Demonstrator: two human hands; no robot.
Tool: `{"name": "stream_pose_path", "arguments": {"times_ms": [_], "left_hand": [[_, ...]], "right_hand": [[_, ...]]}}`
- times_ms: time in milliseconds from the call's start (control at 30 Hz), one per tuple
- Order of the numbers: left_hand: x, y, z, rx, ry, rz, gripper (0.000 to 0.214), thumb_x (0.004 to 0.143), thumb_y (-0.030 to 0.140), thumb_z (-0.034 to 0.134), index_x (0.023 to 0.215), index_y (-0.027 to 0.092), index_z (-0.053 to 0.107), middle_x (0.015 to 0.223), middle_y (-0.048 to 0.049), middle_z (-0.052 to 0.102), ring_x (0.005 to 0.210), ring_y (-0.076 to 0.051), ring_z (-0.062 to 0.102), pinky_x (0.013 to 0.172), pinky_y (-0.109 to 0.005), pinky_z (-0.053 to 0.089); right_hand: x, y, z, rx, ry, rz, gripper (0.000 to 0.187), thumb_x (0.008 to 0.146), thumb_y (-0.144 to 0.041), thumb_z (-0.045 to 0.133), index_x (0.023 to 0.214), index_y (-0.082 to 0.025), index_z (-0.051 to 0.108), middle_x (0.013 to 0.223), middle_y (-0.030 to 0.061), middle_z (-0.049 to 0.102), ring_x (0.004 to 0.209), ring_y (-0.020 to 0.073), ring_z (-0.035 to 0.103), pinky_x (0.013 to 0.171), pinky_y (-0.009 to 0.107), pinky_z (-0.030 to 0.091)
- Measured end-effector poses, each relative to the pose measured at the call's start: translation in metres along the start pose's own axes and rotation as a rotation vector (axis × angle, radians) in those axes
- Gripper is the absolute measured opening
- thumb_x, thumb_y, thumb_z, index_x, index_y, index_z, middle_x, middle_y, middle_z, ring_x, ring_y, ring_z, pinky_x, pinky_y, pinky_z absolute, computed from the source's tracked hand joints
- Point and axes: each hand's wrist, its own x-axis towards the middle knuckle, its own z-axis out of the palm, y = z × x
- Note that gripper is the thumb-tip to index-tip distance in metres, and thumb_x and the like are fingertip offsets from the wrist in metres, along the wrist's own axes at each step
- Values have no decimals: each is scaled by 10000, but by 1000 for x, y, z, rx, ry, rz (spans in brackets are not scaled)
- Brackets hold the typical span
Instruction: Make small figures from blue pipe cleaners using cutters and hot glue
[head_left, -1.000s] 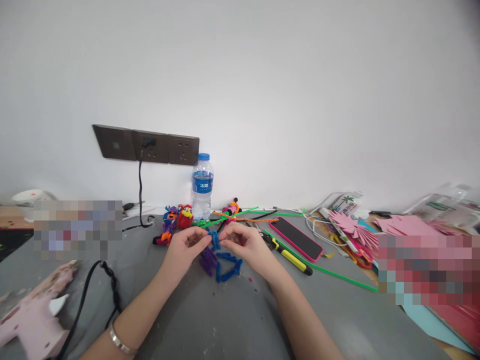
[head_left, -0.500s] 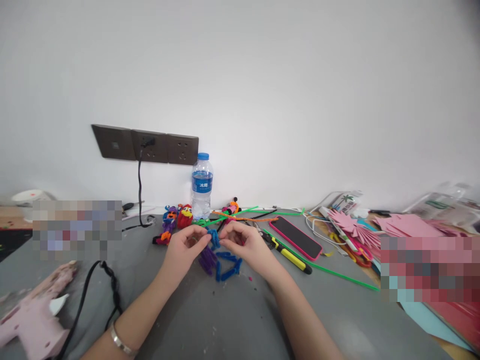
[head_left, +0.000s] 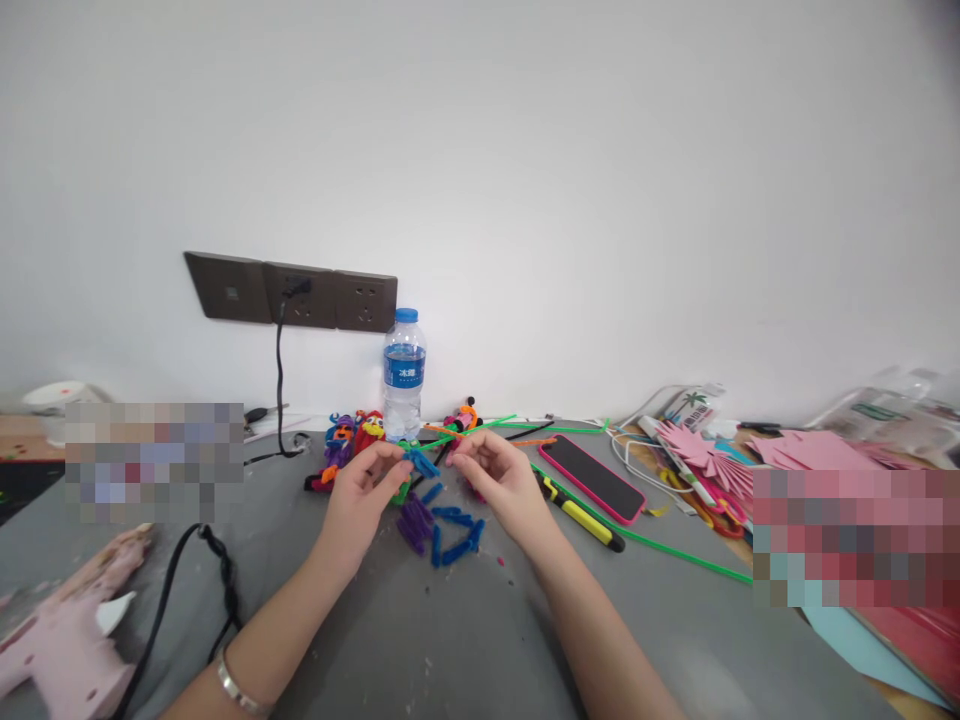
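Note:
My left hand (head_left: 361, 492) pinches a short blue pipe-cleaner piece (head_left: 422, 463) by its left end, raised a little above the grey table (head_left: 450, 640). My right hand (head_left: 499, 476) hovers just right of that piece, fingers curled in a pinch, and I cannot make out anything in them. Under my hands lie several cut blue pieces (head_left: 456, 533) and a purple bundle (head_left: 412, 522). A green stem (head_left: 401, 490) shows below my left fingers.
Behind my hands are pipe-cleaner figures (head_left: 352, 440), a water bottle (head_left: 404, 372) and wall sockets (head_left: 292, 294). A pink-cased phone (head_left: 590, 476), yellow-handled cutters (head_left: 581, 514) and green sticks (head_left: 660, 545) lie right. Pink paper (head_left: 705, 452) is far right, a pink glue gun (head_left: 67, 640) and black cable (head_left: 180, 590) left.
Both hands rose slightly and drew apart. The blue piece went from between both pinches to my left hand alone, and it now tilts to the right.

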Motion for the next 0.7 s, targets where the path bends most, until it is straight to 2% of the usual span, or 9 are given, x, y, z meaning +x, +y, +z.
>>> {"name": "stream_pose_path", "arguments": {"times_ms": [233, 467, 700], "left_hand": [[-1, 0, 2, -13, -51, -23, 313, 698, 465, 738, 777, 182, 632, 708, 1, 635, 630, -135, 572, 623, -231, 478], [-1, -5, 1, 21, -77, -3, 266, 755, 430, 700, 791, 178, 623, 722, 5, 625, 626, -119, 538, 630, -216, 457], [-1, -6, 1, 17, -104, 9, 247, 772, 417, 680, 773, 181, 606, 697, 15, 611, 605, -113, 522, 614, -212, 440]], "right_hand": [[-2, -1, 8, -6, -59, 17, 298, 806, -463, 653, 826, -188, 540, 709, -17, 493, 611, 114, 427, 565, 239, 338], [-3, 1, 8, -47, -88, 44, 317, 814, -480, 642, 762, -191, 522, 637, -34, 433, 571, 113, 351, 527, 243, 277], [-2, 7, 11, 18, -102, 23, 282, 831, -459, 636, 846, -200, 525, 747, -20, 484, 635, 123, 434, 593, 249, 337]]}}
